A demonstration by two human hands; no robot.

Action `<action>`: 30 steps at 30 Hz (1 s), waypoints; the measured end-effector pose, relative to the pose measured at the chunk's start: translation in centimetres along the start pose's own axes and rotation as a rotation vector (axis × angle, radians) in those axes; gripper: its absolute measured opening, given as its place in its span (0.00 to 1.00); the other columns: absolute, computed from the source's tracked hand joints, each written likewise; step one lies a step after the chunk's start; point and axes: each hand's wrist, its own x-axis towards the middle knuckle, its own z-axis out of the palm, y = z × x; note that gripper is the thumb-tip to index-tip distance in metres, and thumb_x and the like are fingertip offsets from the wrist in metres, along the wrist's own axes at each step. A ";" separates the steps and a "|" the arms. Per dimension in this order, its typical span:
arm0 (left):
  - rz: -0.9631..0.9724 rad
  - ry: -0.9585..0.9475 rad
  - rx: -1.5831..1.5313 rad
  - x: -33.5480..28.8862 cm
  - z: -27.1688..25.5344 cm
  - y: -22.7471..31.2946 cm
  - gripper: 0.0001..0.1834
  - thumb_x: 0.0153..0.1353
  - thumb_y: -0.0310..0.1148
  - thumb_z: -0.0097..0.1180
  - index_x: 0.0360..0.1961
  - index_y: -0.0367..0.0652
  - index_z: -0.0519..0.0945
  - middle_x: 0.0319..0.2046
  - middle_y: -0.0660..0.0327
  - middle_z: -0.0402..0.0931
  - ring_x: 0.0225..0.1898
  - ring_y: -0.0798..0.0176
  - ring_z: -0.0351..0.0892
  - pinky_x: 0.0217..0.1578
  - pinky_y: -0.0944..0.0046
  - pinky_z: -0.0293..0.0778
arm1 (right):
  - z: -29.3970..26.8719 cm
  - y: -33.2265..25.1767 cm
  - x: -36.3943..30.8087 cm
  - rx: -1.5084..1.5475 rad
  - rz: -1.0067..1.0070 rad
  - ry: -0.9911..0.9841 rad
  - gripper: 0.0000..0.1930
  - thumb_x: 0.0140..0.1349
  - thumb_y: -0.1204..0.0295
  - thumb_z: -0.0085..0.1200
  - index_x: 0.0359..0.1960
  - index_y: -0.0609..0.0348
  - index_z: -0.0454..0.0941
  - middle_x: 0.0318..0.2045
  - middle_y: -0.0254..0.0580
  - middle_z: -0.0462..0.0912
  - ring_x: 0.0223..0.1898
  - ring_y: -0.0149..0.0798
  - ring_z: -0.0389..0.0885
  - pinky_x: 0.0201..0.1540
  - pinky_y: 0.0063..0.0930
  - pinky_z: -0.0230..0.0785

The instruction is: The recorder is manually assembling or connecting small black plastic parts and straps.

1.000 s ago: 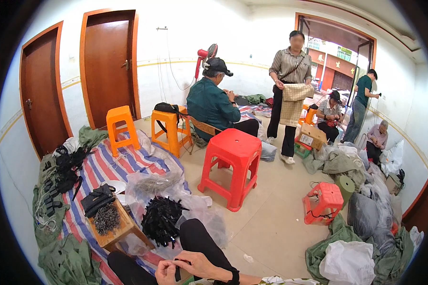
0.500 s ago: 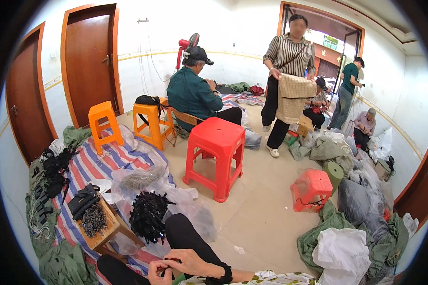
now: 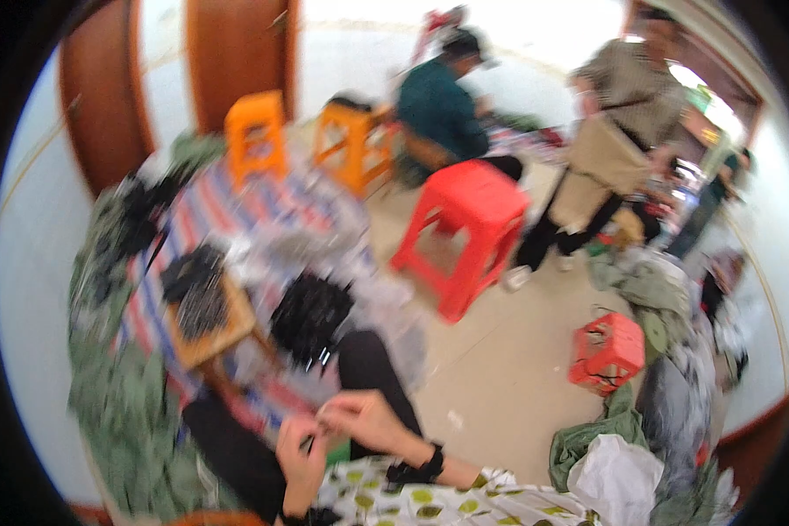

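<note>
1. Left: I register crumpled green fabric point(image 3: 123, 412) in soft folds, with tangled black straps point(image 3: 145, 210) bunched farther off.
2. Left, inward: a striped woven sheet point(image 3: 215, 210) in red, white and blue lies wrinkled on the floor. A wooden stool point(image 3: 234, 307) with a flat, squared top carries a soft black pouch point(image 3: 187, 273) and a heap of thin grey pieces point(image 3: 203, 313).
3. Far left: two orange plastic stools point(image 3: 256, 131) stand with open-framed legs.
4. Near centre, left hand point(image 3: 300, 449): fingers curled, thumb and forefinger closed on a small dark piece point(image 3: 309, 443). Blur hides the piece's shape and material.
5. Left of centre, beyond the hands: glossy black strips point(image 3: 311, 316) form a loose pile on crinkled clear plastic point(image 3: 386, 302).
6. Near centre, right hand point(image 3: 366, 419): fingers bent to a narrow pinch, tips meeting the left fingertips. I cannot tell whether they grip anything. Below is white cloth point(image 3: 412, 500) with green leaf shapes.
7. Far centre: a seated person point(image 3: 438, 110) in dark green is behind a smooth red plastic stool point(image 3: 478, 197) with splayed legs.
8. Far right: a standing person point(image 3: 636, 88) holds limp beige cloth point(image 3: 618, 158).
9. Right: a low red stool point(image 3: 609, 351) stands beyond a creased white bag point(image 3: 618, 478).
</note>
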 end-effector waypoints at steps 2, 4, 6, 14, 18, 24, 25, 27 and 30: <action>-0.010 0.012 -0.117 0.9 0.0 1.2 0.08 0.44 0.16 0.54 0.23 0.40 0.71 0.25 0.61 0.70 0.29 0.64 0.70 0.33 0.68 0.66 | -0.3 -1.2 0.2 0.136 0.051 0.021 0.06 0.58 0.75 0.54 0.32 0.66 0.80 0.27 0.34 0.81 0.27 0.22 0.76 0.31 0.19 0.70; -0.105 -0.026 -0.291 0.5 -0.4 0.3 0.10 0.44 0.15 0.59 0.26 0.39 0.72 0.28 0.60 0.73 0.32 0.64 0.73 0.34 0.68 0.69 | -0.2 -1.9 0.4 0.217 0.080 0.015 0.06 0.58 0.75 0.55 0.33 0.65 0.80 0.25 0.32 0.80 0.25 0.22 0.75 0.29 0.17 0.69; -0.123 -0.024 -0.460 0.4 -0.2 -0.8 0.10 0.46 0.15 0.58 0.27 0.39 0.72 0.30 0.61 0.72 0.31 0.65 0.73 0.34 0.70 0.69 | -0.2 -1.2 1.2 0.284 0.124 -0.018 0.06 0.57 0.76 0.56 0.34 0.66 0.80 0.24 0.36 0.81 0.24 0.25 0.77 0.29 0.18 0.70; -0.239 -0.016 -0.626 -0.3 -1.2 -0.4 0.08 0.53 0.19 0.59 0.32 0.40 0.75 0.34 0.59 0.71 0.33 0.70 0.72 0.34 0.73 0.71 | 0.7 -0.9 1.7 0.454 0.191 -0.102 0.07 0.57 0.75 0.57 0.34 0.66 0.80 0.22 0.38 0.80 0.23 0.26 0.78 0.28 0.17 0.70; -0.239 0.012 -0.566 -0.3 -1.5 0.5 0.08 0.52 0.18 0.60 0.32 0.39 0.75 0.36 0.59 0.71 0.35 0.69 0.73 0.36 0.71 0.72 | 0.9 -0.5 1.6 0.435 0.179 -0.071 0.06 0.57 0.76 0.56 0.34 0.66 0.79 0.23 0.37 0.80 0.23 0.25 0.76 0.27 0.16 0.70; -0.180 0.103 -0.382 -0.8 -1.3 0.1 0.12 0.49 0.18 0.61 0.34 0.38 0.74 0.34 0.58 0.71 0.36 0.67 0.75 0.36 0.70 0.73 | 1.3 -0.9 1.4 0.306 0.126 -0.059 0.06 0.58 0.75 0.56 0.34 0.65 0.79 0.24 0.34 0.79 0.24 0.22 0.75 0.29 0.14 0.68; -0.205 0.151 -0.379 -0.8 -1.2 0.2 0.13 0.48 0.19 0.62 0.35 0.38 0.74 0.34 0.57 0.71 0.36 0.66 0.74 0.35 0.69 0.72 | 1.4 -1.1 1.4 0.255 0.113 -0.055 0.06 0.58 0.75 0.56 0.34 0.66 0.79 0.24 0.33 0.79 0.24 0.22 0.75 0.29 0.14 0.68; -0.149 0.155 -0.274 -0.8 -1.5 0.2 0.12 0.50 0.23 0.62 0.35 0.38 0.73 0.33 0.57 0.72 0.35 0.66 0.74 0.35 0.69 0.71 | 1.7 -1.5 1.1 0.228 0.088 -0.023 0.06 0.58 0.76 0.56 0.34 0.66 0.79 0.25 0.33 0.79 0.25 0.22 0.75 0.29 0.14 0.67; -0.185 0.098 -0.264 -0.4 -1.8 0.8 0.12 0.55 0.31 0.60 0.36 0.38 0.72 0.32 0.58 0.73 0.33 0.68 0.73 0.33 0.69 0.70 | 2.1 -0.8 0.8 0.128 0.008 0.018 0.05 0.57 0.77 0.56 0.33 0.65 0.79 0.25 0.34 0.78 0.26 0.23 0.75 0.29 0.15 0.67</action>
